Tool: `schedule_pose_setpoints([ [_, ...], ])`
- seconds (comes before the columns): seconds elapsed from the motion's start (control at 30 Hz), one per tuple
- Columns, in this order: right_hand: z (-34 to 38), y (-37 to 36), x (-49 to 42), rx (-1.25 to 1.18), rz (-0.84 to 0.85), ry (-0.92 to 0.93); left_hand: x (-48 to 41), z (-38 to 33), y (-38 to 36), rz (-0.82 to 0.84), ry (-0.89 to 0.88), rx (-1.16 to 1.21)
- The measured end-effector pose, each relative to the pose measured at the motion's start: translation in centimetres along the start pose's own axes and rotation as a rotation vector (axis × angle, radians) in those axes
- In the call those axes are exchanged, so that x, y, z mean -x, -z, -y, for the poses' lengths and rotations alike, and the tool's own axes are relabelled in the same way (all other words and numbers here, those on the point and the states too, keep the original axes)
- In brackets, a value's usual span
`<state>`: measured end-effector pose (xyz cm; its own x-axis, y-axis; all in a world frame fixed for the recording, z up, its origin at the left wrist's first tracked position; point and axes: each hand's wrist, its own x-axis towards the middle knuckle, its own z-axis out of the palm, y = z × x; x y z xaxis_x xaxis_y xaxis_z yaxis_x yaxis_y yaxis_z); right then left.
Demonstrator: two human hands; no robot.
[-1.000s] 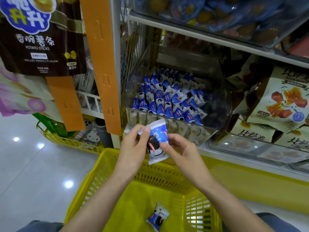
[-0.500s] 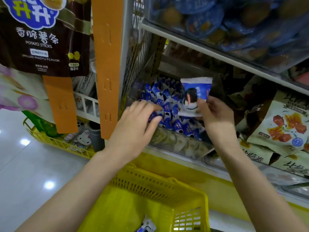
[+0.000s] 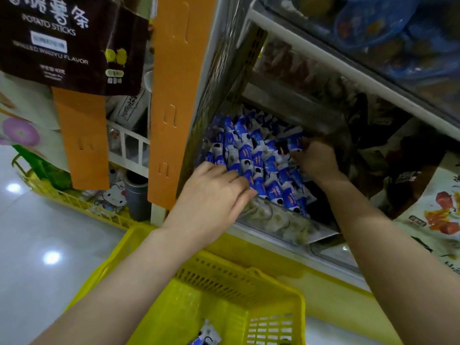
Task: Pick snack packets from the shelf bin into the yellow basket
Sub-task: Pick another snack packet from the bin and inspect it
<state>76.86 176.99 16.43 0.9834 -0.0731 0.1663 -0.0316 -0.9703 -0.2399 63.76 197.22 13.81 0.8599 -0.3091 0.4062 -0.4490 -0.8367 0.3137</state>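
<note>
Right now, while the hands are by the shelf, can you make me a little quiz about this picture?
1. True or false: the left hand and the right hand both reach into the clear shelf bin.
2. What colour are the snack packets in that bin? A: red. B: blue and white. C: green.
3. Fill the gap: the yellow basket shows ___ packet inside.

Key
1. True.
2. B.
3. One: a single basket packet shows at the bottom edge of the picture.
</note>
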Motion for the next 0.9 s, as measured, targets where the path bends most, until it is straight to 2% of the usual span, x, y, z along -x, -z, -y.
schedule_pose_setpoints([
  [0.23, 0.9, 1.0, -1.0, 0.184, 0.212, -0.122, 0.0, 0.1, -0.2, -0.039, -0.007, -0.004],
  [0.4, 0.7, 0.2, -1.1, 0.013, 0.322, -0.076, -0.1, 0.1, -0.3, -0.055, -0.011, -0.014],
  [0.5, 0.8, -0.4, -1.1, -0.055, 0.321, -0.039, -0.1, 0.1, -0.3, -0.065, -0.011, -0.009],
  [0.7, 0.4, -0.2, -1.2, -0.036, 0.346, -0.016, -0.1, 0.1, -0.3, -0.046, -0.014, -0.006],
  [0.9, -0.8, 0.8, -2.1, 0.007, 0.17, -0.102, -0.1, 0.2, 0.0, -0.019, -0.019, 0.002],
])
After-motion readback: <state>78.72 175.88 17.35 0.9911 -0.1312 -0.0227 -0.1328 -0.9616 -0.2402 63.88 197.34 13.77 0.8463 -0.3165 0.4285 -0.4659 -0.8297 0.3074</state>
